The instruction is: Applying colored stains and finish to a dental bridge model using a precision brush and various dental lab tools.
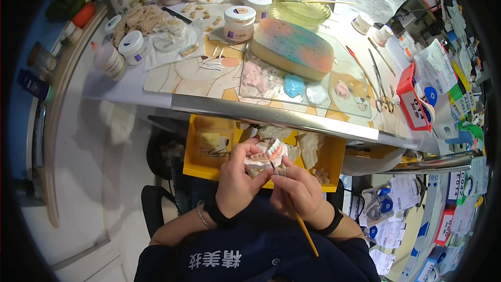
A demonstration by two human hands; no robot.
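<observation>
My left hand [236,174] is closed round a dental model [257,163], a pale pinkish-white plaster cast with a row of teeth and some reddish-pink along the gum. In my right hand [300,188] is a thin brush [301,224] with an orange-yellow handle, held like a pen. Its dark tip meets or nearly meets the near right edge of the cast; I cannot tell which. Both hands are above an open yellow drawer [194,164] below the table edge. My fingers cover part of the model.
On the table [130,86] lie a glass slab [266,93] with pink, blue and white paste, a colourful sponge [292,47], a green glass bowl [301,8] and several white jars [239,23]. Scissor-like tweezers [383,89] rest near a red tray [412,96] at right.
</observation>
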